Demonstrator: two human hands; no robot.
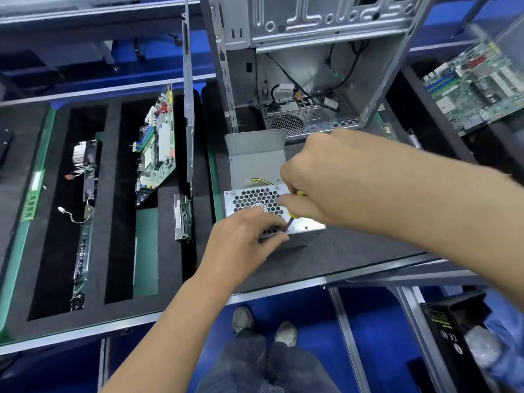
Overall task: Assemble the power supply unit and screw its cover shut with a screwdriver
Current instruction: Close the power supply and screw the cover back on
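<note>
The grey metal power supply unit [256, 177] lies on the dark foam mat, its honeycomb fan grille [255, 200] facing me. My right hand [320, 177] grips a yellow-handled screwdriver [294, 215], whose tip meets a screw at the grille's lower edge [285, 231]. My left hand [243, 245] holds the unit's near lower corner, fingers curled over the grille beside the tip. A yellow wire [262, 182] shows on the top of the unit.
An open computer case [306, 66] stands just behind the unit. A motherboard [157, 143] stands on edge in the foam tray at left, with a hard drive [183, 219] and a cooler [85, 165]. Another motherboard [476, 86] lies at far right.
</note>
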